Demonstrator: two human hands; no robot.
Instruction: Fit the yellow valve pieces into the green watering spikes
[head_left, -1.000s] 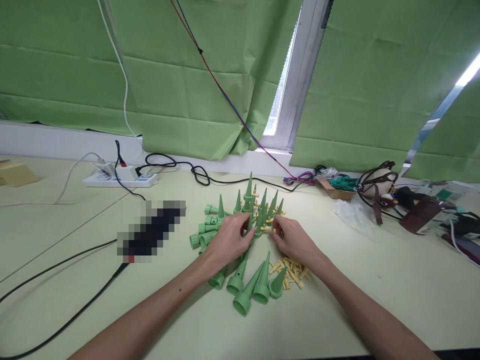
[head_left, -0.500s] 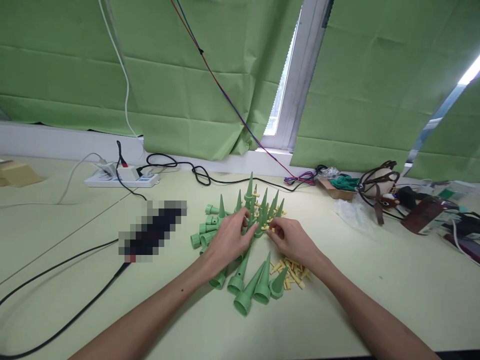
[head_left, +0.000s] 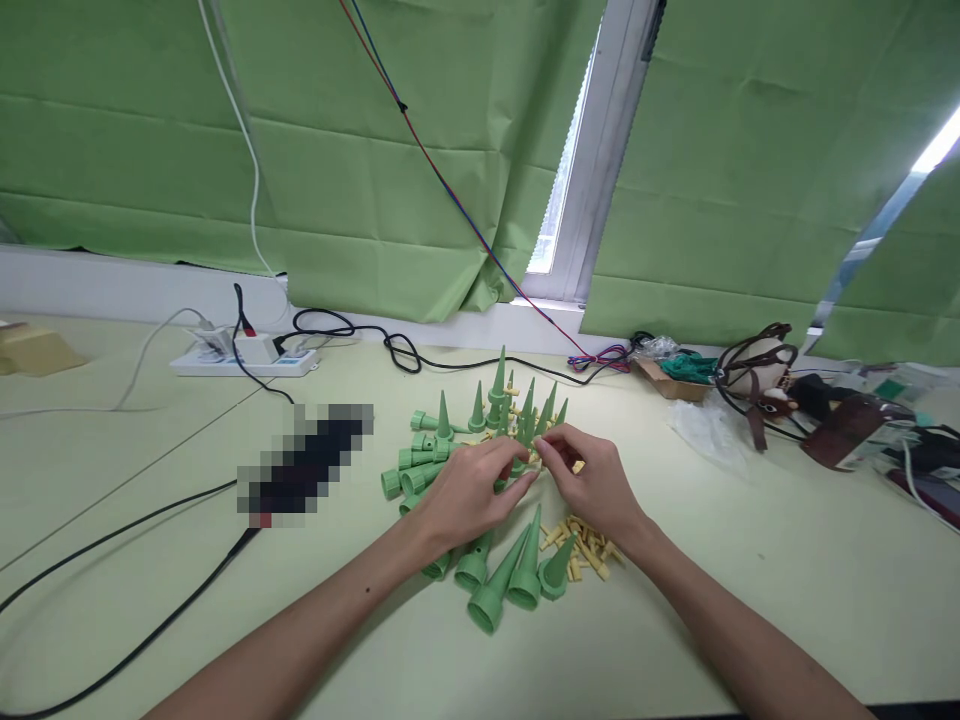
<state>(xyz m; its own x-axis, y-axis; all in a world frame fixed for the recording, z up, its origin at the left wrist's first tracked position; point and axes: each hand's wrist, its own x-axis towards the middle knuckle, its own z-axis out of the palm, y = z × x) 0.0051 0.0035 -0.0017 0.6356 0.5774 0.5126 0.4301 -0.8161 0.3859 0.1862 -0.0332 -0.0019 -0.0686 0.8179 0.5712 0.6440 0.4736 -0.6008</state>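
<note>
My left hand (head_left: 476, 487) is closed around a green plastic spike (head_left: 517, 462), of which only a little shows between the fingers. Facing it, my right hand (head_left: 589, 472) pinches thumb and fingertips together on a small yellow plastic valve (head_left: 534, 459), largely hidden by the fingers. Just behind the hands, several green cone-shaped spikes (head_left: 498, 388) stand point up, some with yellow valves fitted. Other spikes lie on their sides left of my left hand (head_left: 418, 478) and in front of it (head_left: 487, 605). Below my right hand is a loose pile of yellow valves (head_left: 592, 545).
A pixelated dark object (head_left: 311, 465) with a black cable lies left on the table (head_left: 187, 560). Farther back are a white power strip (head_left: 244, 360) and a black cable (head_left: 450, 362). At the right stand a cardboard box (head_left: 675, 382), a plastic bag (head_left: 705, 430) and a brown bag (head_left: 757, 365).
My left hand has moved right and slightly toward me, and its fingers now meet my right hand's fingertips. The spike and valve between them are more covered. The piles look unchanged.
</note>
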